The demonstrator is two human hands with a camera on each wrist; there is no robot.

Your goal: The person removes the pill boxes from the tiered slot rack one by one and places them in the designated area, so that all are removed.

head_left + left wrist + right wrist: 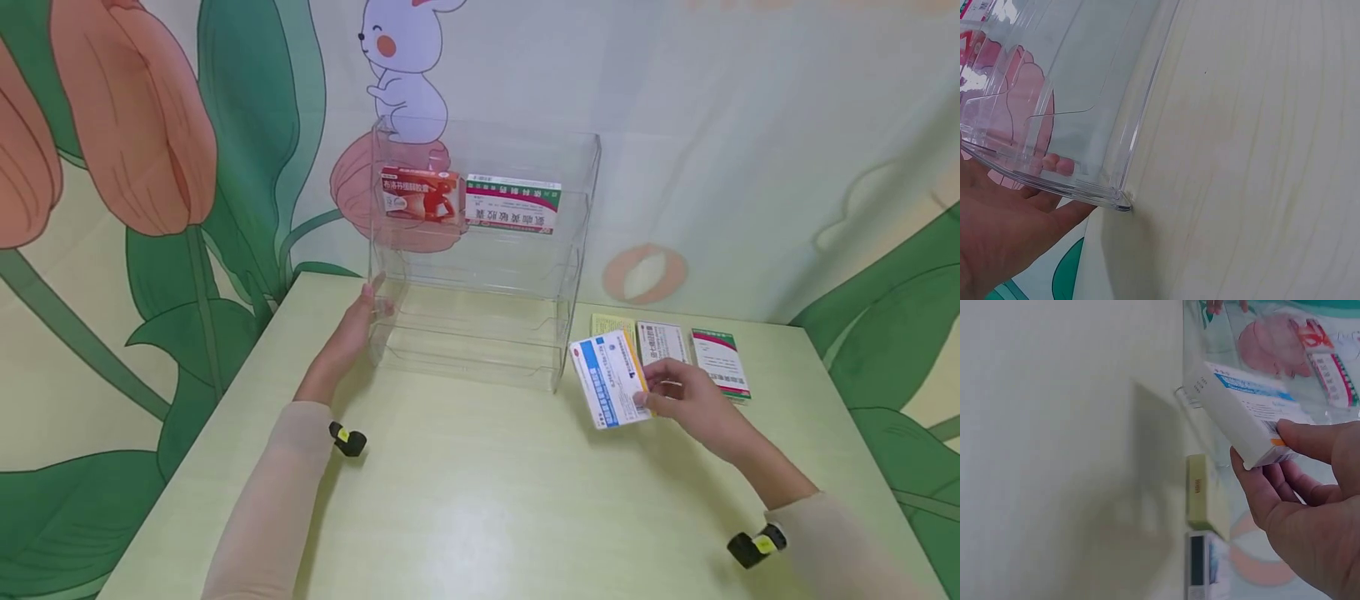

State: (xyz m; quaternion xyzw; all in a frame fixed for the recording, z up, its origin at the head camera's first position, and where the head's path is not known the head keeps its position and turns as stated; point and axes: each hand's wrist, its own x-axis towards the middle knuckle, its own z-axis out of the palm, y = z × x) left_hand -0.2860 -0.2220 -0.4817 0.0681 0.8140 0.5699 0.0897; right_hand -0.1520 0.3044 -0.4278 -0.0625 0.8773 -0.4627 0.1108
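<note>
White, a box (606,379) is pinched by the right hand (697,407) above the worktop (450,492) in the head view; a clear rack (480,271) is gripped by the left hand (347,336). From the left wrist, fingertips (1064,167) are seen through the rack's side. From the right wrist, the box is held tilted near a yellow carton (1204,495).

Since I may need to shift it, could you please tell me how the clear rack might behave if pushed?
The clear rack is probably stiff, its panels standing straight. Thin, see-through walls suggest it's light. With two boxes high up, it might tip if pushed there.
</note>
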